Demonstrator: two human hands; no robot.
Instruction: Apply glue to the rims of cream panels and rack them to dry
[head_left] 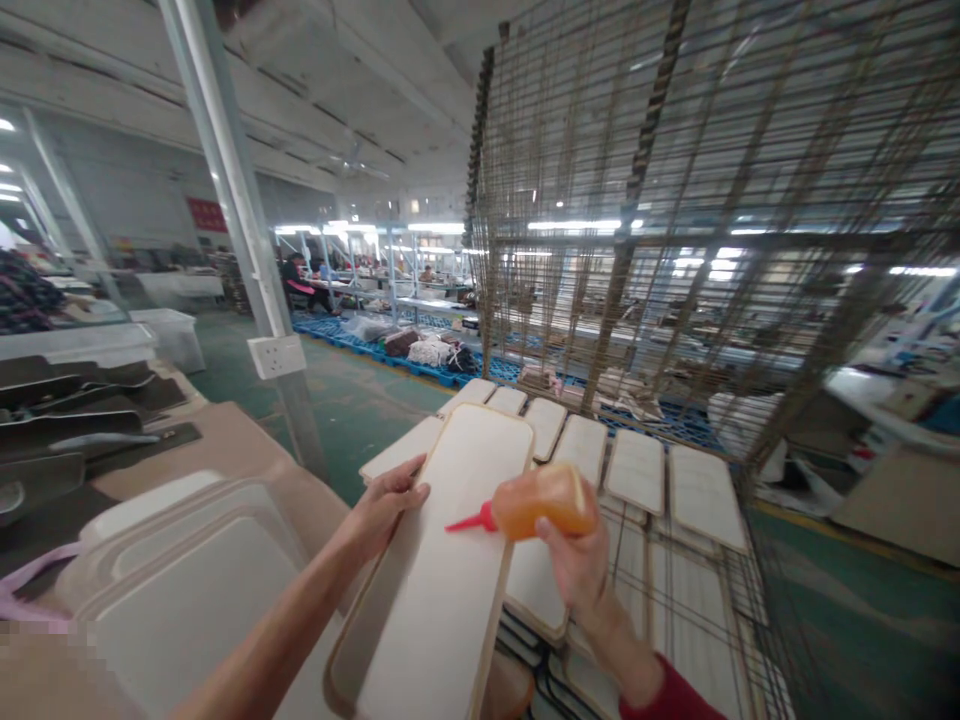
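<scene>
Right fingers [553, 538] snug around orange bottle [529, 503], left fingers [414, 496] on panel [442, 600]

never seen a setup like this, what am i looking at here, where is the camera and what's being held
There is no machine arm here: these are a person's own bare hands, seen by a camera worn on the head, looking forward and down. The left hand grips the edge of a long white panel with rounded corners and a tan rim. The right hand holds a translucent squeeze bottle of orange liquid with a red pointed nozzle. The nozzle points across the panel; whether it touches is unclear. Beyond, similar smaller-looking white panels lie in rows on wire racks. On the left, a brown surface bears dark grey pieces.
</scene>
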